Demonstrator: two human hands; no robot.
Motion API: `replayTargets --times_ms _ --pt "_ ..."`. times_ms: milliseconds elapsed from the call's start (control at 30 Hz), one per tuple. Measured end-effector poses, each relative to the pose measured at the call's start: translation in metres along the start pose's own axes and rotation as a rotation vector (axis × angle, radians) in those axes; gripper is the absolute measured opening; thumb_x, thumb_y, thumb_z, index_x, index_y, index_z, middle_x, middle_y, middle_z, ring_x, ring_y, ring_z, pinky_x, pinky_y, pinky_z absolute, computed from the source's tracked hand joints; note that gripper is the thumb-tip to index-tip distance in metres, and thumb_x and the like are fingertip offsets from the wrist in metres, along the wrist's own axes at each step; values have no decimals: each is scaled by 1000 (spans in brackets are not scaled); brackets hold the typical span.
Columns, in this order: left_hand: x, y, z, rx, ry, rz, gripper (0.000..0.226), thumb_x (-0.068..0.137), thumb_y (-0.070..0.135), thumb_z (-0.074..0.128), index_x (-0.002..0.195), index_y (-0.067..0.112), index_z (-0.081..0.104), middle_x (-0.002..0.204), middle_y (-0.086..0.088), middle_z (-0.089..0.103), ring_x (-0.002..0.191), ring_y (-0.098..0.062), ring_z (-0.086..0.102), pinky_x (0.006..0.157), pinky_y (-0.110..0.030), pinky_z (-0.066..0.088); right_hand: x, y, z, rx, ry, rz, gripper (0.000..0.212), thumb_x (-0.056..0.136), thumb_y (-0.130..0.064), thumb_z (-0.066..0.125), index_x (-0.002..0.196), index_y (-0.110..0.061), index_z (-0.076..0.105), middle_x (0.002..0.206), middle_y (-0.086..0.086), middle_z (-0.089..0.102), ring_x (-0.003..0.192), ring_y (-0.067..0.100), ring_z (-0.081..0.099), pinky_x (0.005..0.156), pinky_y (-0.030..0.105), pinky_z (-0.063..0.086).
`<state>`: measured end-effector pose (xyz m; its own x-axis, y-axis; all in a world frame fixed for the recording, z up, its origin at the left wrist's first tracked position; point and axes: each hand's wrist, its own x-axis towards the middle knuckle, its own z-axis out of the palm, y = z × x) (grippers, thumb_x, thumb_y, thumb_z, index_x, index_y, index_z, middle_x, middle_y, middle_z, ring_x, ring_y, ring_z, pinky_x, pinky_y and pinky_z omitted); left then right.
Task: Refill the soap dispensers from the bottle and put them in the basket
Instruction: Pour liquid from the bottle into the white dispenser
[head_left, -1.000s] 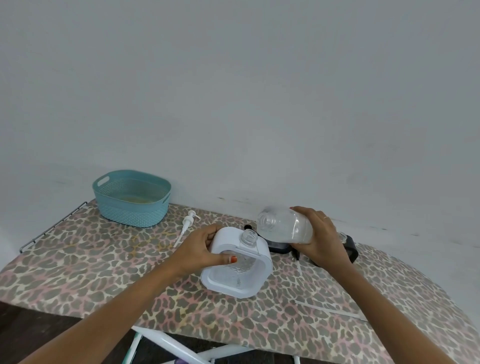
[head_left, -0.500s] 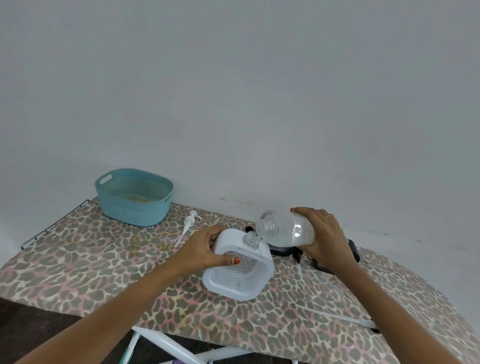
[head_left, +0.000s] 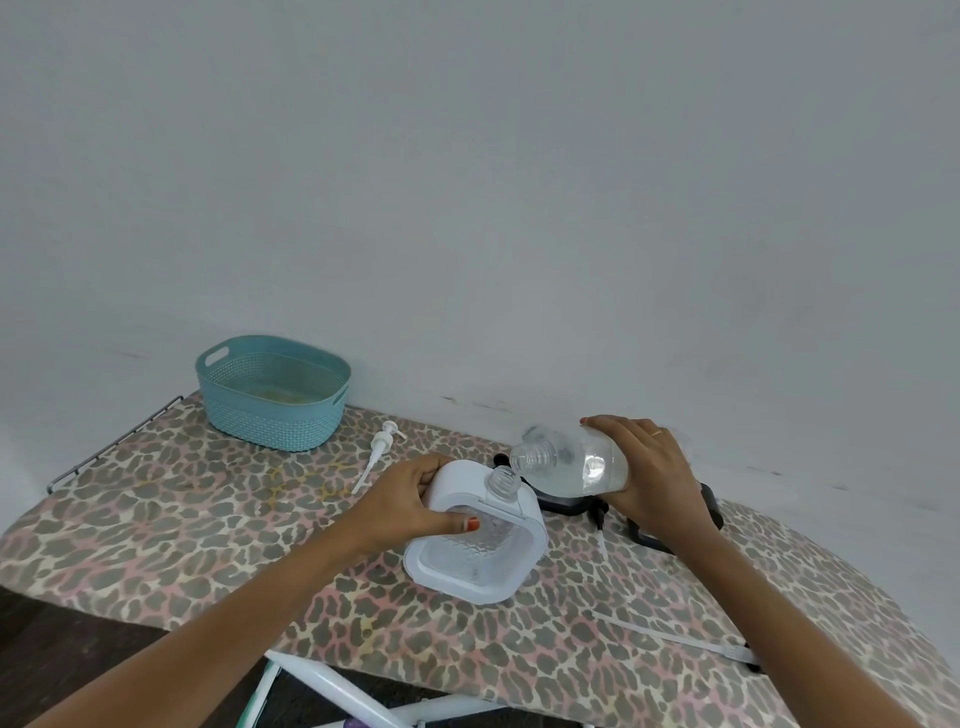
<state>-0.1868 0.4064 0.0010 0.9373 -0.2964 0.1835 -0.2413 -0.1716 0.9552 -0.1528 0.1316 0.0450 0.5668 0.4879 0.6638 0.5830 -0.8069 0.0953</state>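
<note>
Soap dispenser (head_left: 470, 569), a white square one with a see-through middle, leaned on the ironing board (head_left: 156, 519) with the leopard-spot cover, close to the near edge. Its round clear neck pointed up and had no top on it. The left hand (head_left: 410, 499) gripped the dispenser's left side, with the fingers curled over the top and the thumb pressed on the front.

The right hand (head_left: 652, 478) was wrapped round the fat end of a clear plastic bottle (head_left: 576, 462). The bottle was held on its side in the air, and its open mouth was just above and beside the dispenser's neck. It was too hard to tell if the two touched. Some clear liquid sat low in the bottle.

A white pump top (head_left: 376, 457) with a long thin tube lay flat on the board, left of the dispenser and apart from it. A blue-green plastic basket (head_left: 260, 423) with little holes stood at the far left end, by the grey wall. A black thing (head_left: 561, 501) lay behind the dispenser, partly hidden by the right hand.
</note>
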Motion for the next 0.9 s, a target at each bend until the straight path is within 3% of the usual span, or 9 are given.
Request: replayTargets --times_ms 133,300,567,733,900 --pt "0 0 0 -1 6 -7 63 47 42 80 103 19 62 97 0 70 89 -12 68 78 -26 56 1 0 0 -28 -8 -11 74 51 -19 89 113 -20 48 105 4 69 87 28 65 77 31 41" --pt "2 -1 1 29 6 -18 42 63 15 82 98 25 60 94 4 69 85 -5 67 74 -20 55 1 1 0 -45 -7 -29 73 53 -19 88 113 -21 47 105 4 69 87 28 65 76 33 46" --pt "2 -3 3 47 13 -6 40 64 12 82 93 30 60 86 10 69 80 -1 66 69 -15 52 0 4 2 -89 2 -28 72 52 -13 87 113 -21 49 106 1 69 89 24 63 78 30 46" --pt "3 -6 4 51 5 -6 42 63 15 83 94 31 60 84 17 71 83 -4 67 73 -19 54 -1 8 3 -106 6 -23 72 53 -15 88 113 -22 50 106 -1 68 90 23 63 81 23 34" --pt "2 -7 5 33 1 -12 57 46 45 80 97 30 60 93 9 71 87 -7 67 76 -23 55 0 8 2 -106 6 -26 70 54 -16 88 113 -21 51 107 0 68 90 25 64 82 27 40"
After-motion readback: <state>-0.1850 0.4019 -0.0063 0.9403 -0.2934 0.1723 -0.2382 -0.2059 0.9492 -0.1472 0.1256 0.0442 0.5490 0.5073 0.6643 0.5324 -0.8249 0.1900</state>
